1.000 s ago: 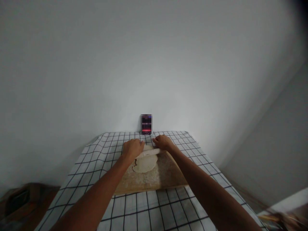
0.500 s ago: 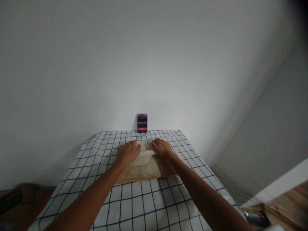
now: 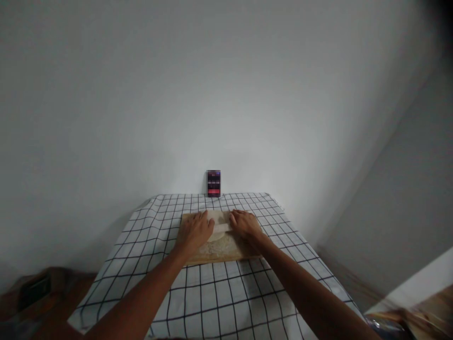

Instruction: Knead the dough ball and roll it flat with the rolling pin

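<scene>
Rolling pin (image 3: 222, 227) and dough on a floured board, seen from above and behind the hands. The pale pin lies on top of the flattened dough (image 3: 216, 237), its visible middle part spanning the gap between the two hands. Its long axis runs crosswise, from the left hand to the right, roughly parallel to the near edge of the board and across the line of the forearms. Neither hand is clearly nearer to it: each covers one end, so that both tips are hidden.

The left hand (image 3: 196, 228) is palm down and open, fingers extended forward over the pin, thumb towards the middle. The right hand (image 3: 246, 223) is likewise palm down over the opposite end, its fingers somewhat bent; whether they close round the pin cannot be told. The dough shows on both the near and the far side of the pin; its outer parts are concealed by the hands.

Beneath lies the wooden board (image 3: 221, 258), whitened near its front, resting on a worktop covered with a white cloth (image 3: 215, 297) ruled in dark checks. Beyond the board, at the far edge of the cloth, a blurred dark panel (image 3: 213, 184) stands upright against the pale wall (image 3: 226, 104). At lower left, a brown object (image 3: 58, 288) with a dark recess is too dim to identify.
</scene>
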`<move>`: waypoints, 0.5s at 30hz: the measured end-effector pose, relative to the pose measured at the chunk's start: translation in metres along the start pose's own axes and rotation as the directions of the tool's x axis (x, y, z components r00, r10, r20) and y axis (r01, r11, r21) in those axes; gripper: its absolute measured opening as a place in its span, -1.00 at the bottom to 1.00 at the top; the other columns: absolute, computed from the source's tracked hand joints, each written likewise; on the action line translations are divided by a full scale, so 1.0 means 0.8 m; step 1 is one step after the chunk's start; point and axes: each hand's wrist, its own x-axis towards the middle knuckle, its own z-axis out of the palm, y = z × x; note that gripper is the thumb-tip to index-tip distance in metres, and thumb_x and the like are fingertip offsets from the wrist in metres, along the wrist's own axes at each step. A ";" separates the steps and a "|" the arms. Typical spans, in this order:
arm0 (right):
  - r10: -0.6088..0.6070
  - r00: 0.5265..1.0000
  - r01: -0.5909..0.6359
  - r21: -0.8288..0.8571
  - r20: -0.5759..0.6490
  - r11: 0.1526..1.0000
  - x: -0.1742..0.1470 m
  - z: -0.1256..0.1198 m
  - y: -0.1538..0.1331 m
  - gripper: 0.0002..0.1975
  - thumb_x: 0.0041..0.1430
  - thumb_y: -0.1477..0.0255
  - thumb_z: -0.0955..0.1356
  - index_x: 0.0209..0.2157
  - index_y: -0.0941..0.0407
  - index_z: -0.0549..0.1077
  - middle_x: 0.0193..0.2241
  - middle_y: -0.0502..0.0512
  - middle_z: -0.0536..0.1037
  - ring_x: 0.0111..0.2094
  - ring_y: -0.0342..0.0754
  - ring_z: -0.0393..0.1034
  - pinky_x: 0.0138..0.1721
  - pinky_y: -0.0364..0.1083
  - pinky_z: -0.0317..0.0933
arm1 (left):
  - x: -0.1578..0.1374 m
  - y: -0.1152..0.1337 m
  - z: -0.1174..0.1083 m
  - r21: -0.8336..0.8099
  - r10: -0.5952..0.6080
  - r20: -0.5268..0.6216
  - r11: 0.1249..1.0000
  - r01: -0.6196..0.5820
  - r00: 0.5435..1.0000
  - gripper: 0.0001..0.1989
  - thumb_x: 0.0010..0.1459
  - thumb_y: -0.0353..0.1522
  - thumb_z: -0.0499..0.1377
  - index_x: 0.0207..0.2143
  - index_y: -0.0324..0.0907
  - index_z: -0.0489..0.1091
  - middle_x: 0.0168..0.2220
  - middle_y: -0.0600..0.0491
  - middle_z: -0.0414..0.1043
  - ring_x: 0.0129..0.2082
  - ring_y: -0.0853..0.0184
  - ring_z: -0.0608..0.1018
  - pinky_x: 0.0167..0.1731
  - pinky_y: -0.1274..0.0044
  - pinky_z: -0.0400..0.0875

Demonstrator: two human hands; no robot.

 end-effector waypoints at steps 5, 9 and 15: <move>0.090 0.996 -0.090 -0.003 0.011 0.996 0.032 0.005 0.001 -0.41 0.55 0.21 -0.01 -0.06 0.09 0.57 0.01 0.26 0.62 -0.02 0.10 0.52 0.01 0.01 0.28 | 0.034 -0.008 0.004 0.003 -0.024 0.065 1.000 0.024 0.998 -0.54 0.44 -0.16 -0.09 0.13 -0.15 0.44 -0.02 -0.16 0.63 0.02 0.09 0.63 0.02 0.29 0.45; 0.115 0.993 -0.115 0.007 0.036 0.993 0.064 0.008 0.003 -0.34 0.54 0.14 -0.01 -0.09 0.11 0.62 -0.02 0.30 0.63 0.00 0.13 0.53 -0.01 0.01 0.30 | 0.054 -0.010 -0.001 0.033 -0.054 -0.009 0.998 0.055 0.998 -0.52 0.47 -0.22 -0.17 -0.03 -0.21 0.50 -0.17 -0.21 0.64 -0.14 0.10 0.67 -0.12 0.31 0.48; 0.190 0.980 -0.192 0.025 0.058 0.981 0.113 0.016 0.007 -0.27 0.51 0.06 0.00 -0.14 0.19 0.66 -0.08 0.43 0.65 -0.04 0.19 0.57 -0.02 0.04 0.32 | 0.091 -0.024 -0.001 0.108 0.070 0.022 0.992 -0.072 0.997 -0.60 0.43 -0.40 -0.11 0.01 -0.27 0.50 -0.14 -0.31 0.60 -0.08 0.01 0.64 -0.11 0.20 0.49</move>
